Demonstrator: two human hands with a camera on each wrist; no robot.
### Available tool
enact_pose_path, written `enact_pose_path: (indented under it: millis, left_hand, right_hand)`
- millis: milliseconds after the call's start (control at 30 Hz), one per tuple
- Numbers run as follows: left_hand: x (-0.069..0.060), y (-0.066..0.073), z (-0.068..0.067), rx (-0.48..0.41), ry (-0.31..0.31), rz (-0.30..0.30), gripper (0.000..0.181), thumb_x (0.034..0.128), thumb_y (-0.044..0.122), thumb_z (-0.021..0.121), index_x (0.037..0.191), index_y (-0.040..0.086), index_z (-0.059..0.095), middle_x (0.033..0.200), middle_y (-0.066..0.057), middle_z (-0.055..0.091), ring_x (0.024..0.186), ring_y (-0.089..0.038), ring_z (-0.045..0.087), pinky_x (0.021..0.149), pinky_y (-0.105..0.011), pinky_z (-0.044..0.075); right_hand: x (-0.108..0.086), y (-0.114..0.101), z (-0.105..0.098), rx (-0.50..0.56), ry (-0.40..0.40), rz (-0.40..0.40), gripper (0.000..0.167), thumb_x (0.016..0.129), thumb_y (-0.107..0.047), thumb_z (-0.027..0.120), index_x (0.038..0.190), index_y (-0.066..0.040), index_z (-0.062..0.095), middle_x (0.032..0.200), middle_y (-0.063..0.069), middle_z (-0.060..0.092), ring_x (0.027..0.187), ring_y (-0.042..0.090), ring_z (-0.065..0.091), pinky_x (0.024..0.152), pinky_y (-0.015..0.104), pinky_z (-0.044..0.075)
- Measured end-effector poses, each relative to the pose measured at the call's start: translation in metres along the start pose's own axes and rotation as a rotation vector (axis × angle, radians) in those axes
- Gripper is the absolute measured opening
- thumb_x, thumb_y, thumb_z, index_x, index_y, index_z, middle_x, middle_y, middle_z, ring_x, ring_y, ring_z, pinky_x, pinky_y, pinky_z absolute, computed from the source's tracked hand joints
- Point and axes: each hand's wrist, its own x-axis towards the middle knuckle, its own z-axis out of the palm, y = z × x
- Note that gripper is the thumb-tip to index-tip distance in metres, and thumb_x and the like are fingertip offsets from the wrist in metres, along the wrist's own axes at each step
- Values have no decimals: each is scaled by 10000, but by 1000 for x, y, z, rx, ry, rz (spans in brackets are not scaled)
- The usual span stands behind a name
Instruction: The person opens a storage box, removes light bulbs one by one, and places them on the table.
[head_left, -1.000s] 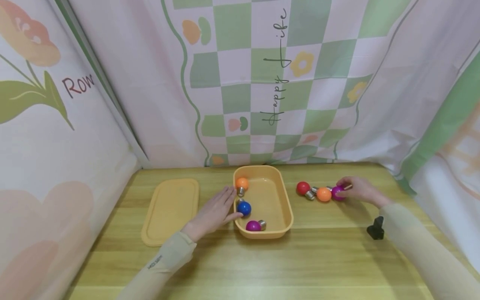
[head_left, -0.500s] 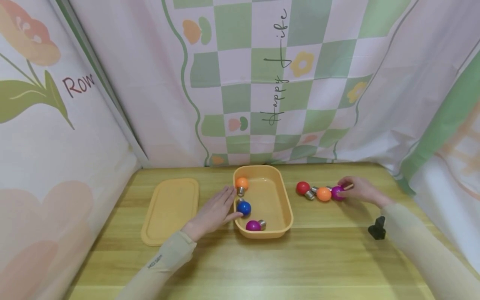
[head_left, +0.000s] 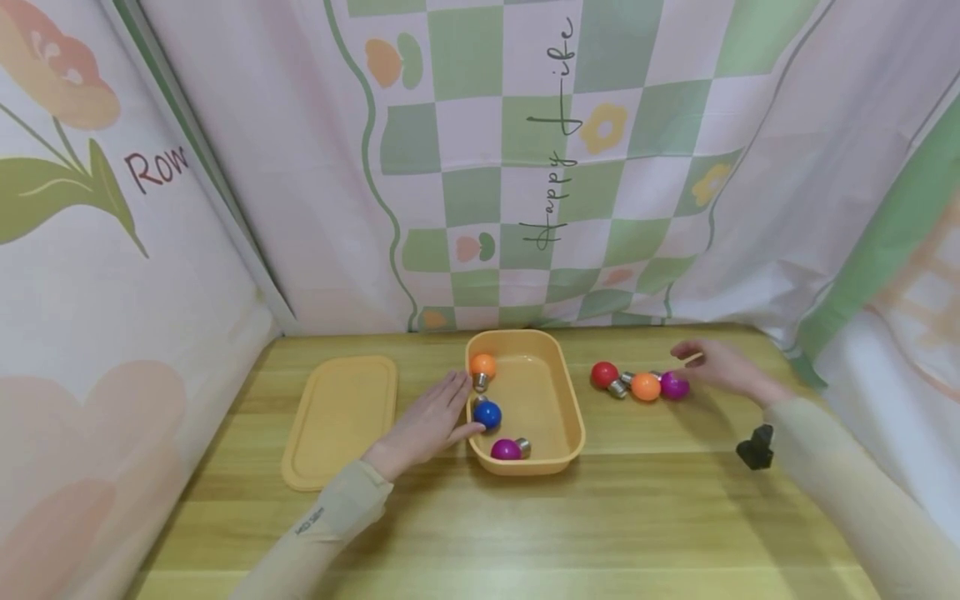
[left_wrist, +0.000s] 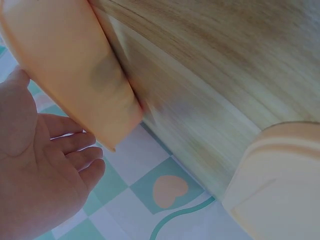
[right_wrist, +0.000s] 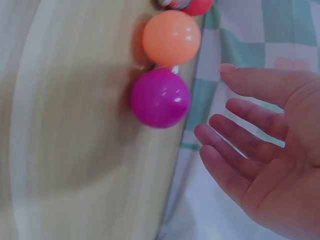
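Bulbs [head_left: 646, 387] red, orange, purple, blue (bases [head_left: 617, 388] silver); container [head_left: 536, 408], lid [head_left: 343, 423] yellow-orange; curtain [head_left: 517, 167] green-white checked.

A left hand [left_wrist: 47, 165], palm toward the camera, enters from the left, its loosely bent fingers [left_wrist: 72, 142] at the edge of a smooth orange box [left_wrist: 70, 60] slanting down from the upper left. Wood-grained bench [left_wrist: 210, 55] fills the upper right. A paler orange lid [left_wrist: 280, 195] with rounded corner is cut off lower right. Green-and-white checked cloth [left_wrist: 107, 180] bearing a peach heart [left_wrist: 170, 191] lies below.
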Motion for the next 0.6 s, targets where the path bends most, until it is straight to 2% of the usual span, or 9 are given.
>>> enact_pose_path:
  millis: [167,300,600]
  left_hand:
    - [0,0,-1,-3,-2,-2,758,1012,495,485,1483,-85,361,1551,-272,367,1467,-388,352,1224,-457,329]
    - [0,0,0,-5,4,-2,756,1011,492,490,1481,-87,364,1546,-276,373,1464,-389,356,1222,-458,332]
    - [0,0,0,-11,6,0,750,1012,484,493,1478,-90,367,1545,-278,374,1467,-391,351,1222,-463,335]
  right_hand:
    - [4,-16,-3,-41,-1,-26,519,891,-234,729,1234,125,578,1235,370,600,1071,493,640,921,582,546]
    - [6,-33,-2,-48,0,-77,511,883,-231,738,1226,118,589,1220,345,623,1060,476,650,915,571,557]
    - [8,-66,3,-8,-17,-175,444,881,-166,740,1217,95,609,1217,308,647,1052,442,669,908,542,574]
